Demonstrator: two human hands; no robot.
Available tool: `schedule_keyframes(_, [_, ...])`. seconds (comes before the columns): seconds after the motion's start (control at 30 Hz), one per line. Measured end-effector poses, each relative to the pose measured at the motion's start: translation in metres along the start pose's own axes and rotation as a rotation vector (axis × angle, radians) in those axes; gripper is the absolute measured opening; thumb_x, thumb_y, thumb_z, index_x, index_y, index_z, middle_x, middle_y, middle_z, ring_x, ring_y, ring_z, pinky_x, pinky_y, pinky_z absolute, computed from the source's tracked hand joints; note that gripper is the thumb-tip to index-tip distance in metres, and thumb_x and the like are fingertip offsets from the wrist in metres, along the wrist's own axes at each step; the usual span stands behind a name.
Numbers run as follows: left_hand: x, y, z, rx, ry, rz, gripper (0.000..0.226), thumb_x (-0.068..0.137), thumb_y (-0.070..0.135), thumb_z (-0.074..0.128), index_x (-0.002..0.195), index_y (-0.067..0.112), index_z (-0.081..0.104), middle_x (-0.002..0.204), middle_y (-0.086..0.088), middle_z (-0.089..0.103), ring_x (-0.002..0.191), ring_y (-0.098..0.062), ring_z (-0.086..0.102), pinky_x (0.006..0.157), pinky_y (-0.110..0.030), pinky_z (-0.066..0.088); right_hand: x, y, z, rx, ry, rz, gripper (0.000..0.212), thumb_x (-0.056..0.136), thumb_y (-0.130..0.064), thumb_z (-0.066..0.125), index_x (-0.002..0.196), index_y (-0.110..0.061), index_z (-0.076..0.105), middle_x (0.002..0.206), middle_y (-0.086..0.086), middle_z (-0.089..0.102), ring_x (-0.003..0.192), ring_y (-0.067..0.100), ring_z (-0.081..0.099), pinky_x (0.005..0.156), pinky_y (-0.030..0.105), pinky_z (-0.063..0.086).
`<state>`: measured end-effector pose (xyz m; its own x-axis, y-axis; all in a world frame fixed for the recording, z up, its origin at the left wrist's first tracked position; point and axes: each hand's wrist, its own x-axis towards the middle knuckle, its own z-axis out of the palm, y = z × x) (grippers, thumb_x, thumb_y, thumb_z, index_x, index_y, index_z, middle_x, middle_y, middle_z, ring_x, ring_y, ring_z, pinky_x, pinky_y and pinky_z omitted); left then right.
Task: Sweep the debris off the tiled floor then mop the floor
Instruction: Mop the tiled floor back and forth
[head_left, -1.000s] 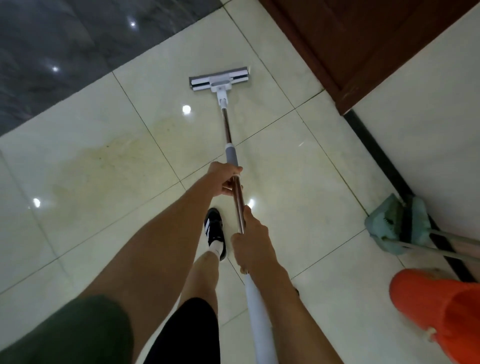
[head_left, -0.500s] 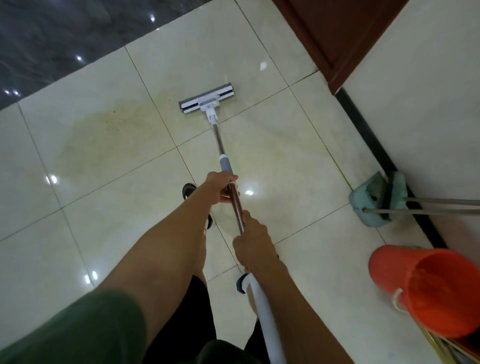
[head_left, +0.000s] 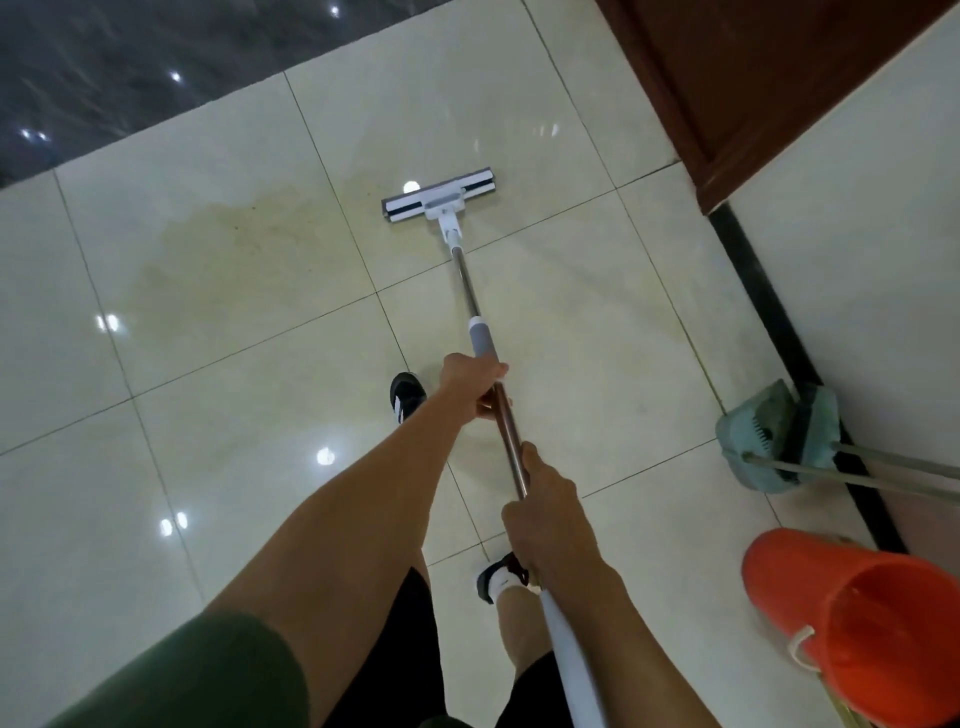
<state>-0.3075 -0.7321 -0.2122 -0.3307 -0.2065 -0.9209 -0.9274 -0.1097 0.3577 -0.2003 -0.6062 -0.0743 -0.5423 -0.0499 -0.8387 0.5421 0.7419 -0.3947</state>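
Observation:
A flat mop lies with its white and grey head (head_left: 439, 201) on the cream tiled floor (head_left: 571, 332), just past a tile joint. Its metal pole (head_left: 464, 283) runs back toward me. My left hand (head_left: 470, 382) grips the pole just below the grey sleeve. Lower down, my right hand (head_left: 545, 506) grips the same pole where the metal meets the white handle. A yellowish wet stain (head_left: 223, 254) spreads over the tiles left of the mop head.
A green dustpan and broom (head_left: 774, 436) lean at the black skirting of the right wall. An orange bucket (head_left: 852, 629) stands at the lower right. A dark wooden door frame (head_left: 737, 104) is at the upper right. Dark marble flooring (head_left: 130, 67) borders the tiles at the far left. My two shoes stand under the pole.
The mop head came back toward me over the tiles and now sits further right, near the door frame. My feet have shifted. Both hands keep their grip.

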Motion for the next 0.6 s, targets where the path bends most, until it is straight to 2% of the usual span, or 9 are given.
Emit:
schedule_keyframes(0.1, [0.018,0.033,-0.021,-0.006,0.002,0.014,0.032,0.088,0.01,0.076,0.111,-0.006,0.06,0.091,-0.022,0.071,0.064,-0.033,0.074,0.051,-0.04,0.06,0.021,-0.038,0.0,0.006,0.007,-0.031,0.071,0.092,-0.003,0.048,0.155,-0.026,0.025,0.103,0.0,0.054,0.083,0.016,0.058,0.057,0.017,0.041])
schedule_keyframes(0.23, [0.055,0.105,-0.062,-0.025,0.015,0.05,0.032,0.088,0.01,0.076,0.109,-0.007,0.06,0.085,-0.021,0.071,0.06,-0.032,0.073,0.05,-0.039,0.06,0.075,-0.11,-0.005,-0.014,0.021,-0.089,0.063,0.091,-0.003,0.052,0.149,-0.023,0.035,0.099,-0.001,0.055,0.08,0.016,0.059,0.063,0.022,0.047])
schedule_keyframes(0.3, [0.077,0.144,-0.083,-0.033,0.009,0.063,0.033,0.089,0.011,0.076,0.111,-0.007,0.06,0.085,-0.021,0.07,0.058,-0.032,0.072,0.05,-0.04,0.059,0.106,-0.149,-0.009,-0.034,0.034,-0.081,0.065,0.088,0.0,0.053,0.147,-0.024,0.036,0.101,0.004,0.058,0.079,0.019,0.06,0.063,0.026,0.048])
schedule_keyframes(0.43, [0.117,0.216,-0.125,-0.043,0.003,0.068,0.032,0.09,0.012,0.074,0.112,-0.006,0.059,0.085,-0.02,0.068,0.056,-0.031,0.071,0.05,-0.041,0.06,0.159,-0.225,-0.013,-0.083,0.077,-0.08,0.058,0.085,0.002,0.052,0.137,-0.022,0.045,0.084,0.0,0.054,0.069,0.019,0.057,0.057,0.023,0.045])
schedule_keyframes(0.53, [0.145,0.264,-0.158,-0.044,0.015,0.083,0.034,0.089,0.012,0.076,0.111,-0.006,0.058,0.088,-0.021,0.07,0.063,-0.032,0.073,0.051,-0.042,0.06,0.192,-0.282,-0.012,-0.091,0.086,-0.093,0.049,0.086,0.002,0.052,0.13,-0.02,0.048,0.088,0.002,0.057,0.075,0.022,0.062,0.066,0.031,0.055])
schedule_keyframes(0.6, [0.16,0.289,-0.182,-0.046,0.033,0.1,0.035,0.088,0.011,0.077,0.11,-0.007,0.058,0.095,-0.023,0.071,0.068,-0.033,0.074,0.049,-0.04,0.059,0.211,-0.317,-0.008,-0.086,0.086,-0.108,0.045,0.086,0.003,0.051,0.126,-0.017,0.049,0.085,0.003,0.057,0.072,0.023,0.062,0.068,0.034,0.059])
